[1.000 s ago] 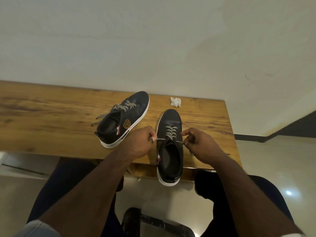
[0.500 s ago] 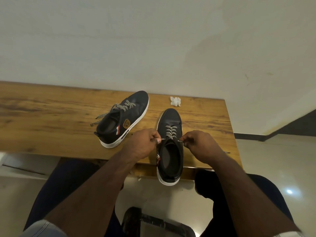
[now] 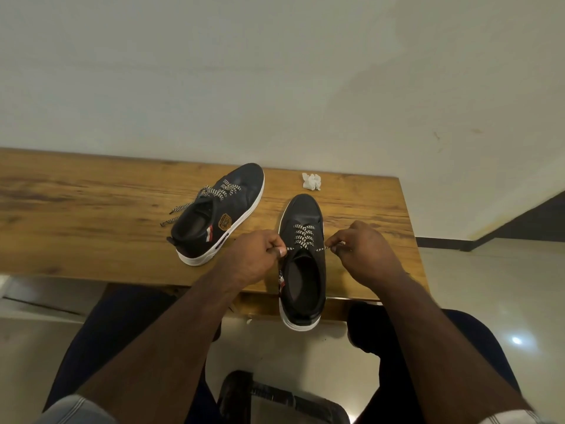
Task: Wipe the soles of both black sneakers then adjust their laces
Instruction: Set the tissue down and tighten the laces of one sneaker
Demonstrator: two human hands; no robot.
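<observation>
Far left of the near sneaker [image 3: 302, 270]: bare wooden tabletop [image 3: 76, 215], its grain running sideways. Closer to the near sneaker, still on its left: the second black sneaker [image 3: 218, 214], upright on its white sole, toe turned away and to the right, brown badge on the side, black-and-white laces loose and trailing out to the left on the wood. Just left of the near sneaker: left hand [image 3: 255, 260], fingers curled, thumb and forefinger pinching one end of the lace [image 3: 304, 237]. Centre: the near sneaker itself, upright, toe pointing away, heel hanging over the table's front edge (white sole visible below the edge). Lace drawn taut across the tongue between both hands. Just right of the near sneaker: right hand [image 3: 365, 254], fingers curled too, pinching the other lace end. Beyond the toe, slightly right, apart from it: a crumpled white tissue [image 3: 312, 181] near the wall.
</observation>
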